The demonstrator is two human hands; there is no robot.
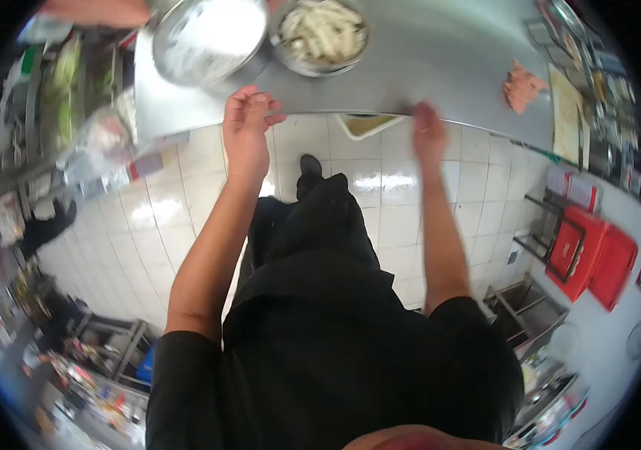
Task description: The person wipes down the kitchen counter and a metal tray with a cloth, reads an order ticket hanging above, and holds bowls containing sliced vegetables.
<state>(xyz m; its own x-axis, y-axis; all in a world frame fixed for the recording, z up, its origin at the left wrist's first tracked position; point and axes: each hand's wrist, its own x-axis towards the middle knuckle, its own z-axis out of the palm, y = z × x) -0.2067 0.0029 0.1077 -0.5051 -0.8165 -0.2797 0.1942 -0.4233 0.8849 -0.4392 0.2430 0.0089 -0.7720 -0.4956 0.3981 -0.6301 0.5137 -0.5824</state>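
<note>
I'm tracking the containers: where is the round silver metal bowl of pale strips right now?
The bowl of strips is at the head view's top centre, on the grey metal counter, just right of a wider round metal bowl.

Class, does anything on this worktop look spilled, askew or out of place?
Possibly the crumpled pinkish cloth on the right of the steel counter: it lies bunched up, apart from the bowls. No spill is evident.

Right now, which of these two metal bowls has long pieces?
The smaller metal bowl, on the right: pale pieces fill it, while the larger metal bowl looks white inside.
</note>
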